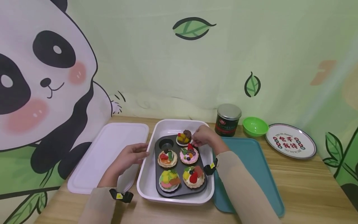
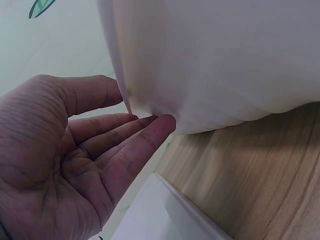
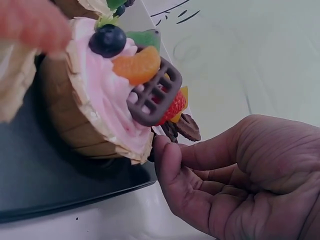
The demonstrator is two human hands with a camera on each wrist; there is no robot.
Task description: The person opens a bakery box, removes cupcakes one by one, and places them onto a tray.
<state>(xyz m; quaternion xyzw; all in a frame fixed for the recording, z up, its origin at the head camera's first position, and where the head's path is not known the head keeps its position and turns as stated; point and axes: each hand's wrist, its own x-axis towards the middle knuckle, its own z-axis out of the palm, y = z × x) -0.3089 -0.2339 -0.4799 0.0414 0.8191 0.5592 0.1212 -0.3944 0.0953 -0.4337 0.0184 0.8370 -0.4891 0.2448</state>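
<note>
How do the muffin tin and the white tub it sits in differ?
Colour: the muffin tin is dark, the white tub pale all over.
Size: the muffin tin is smaller and lies inside the larger white tub.
Shape: the muffin tin has separate round cups, whereas the white tub is one open basin with raised walls.
Both are roughly rectangular with rounded corners.

table [image 1: 305, 186] bearing tub [image 1: 179, 201], tray [image 1: 258, 168], plate [image 1: 291, 141]
</note>
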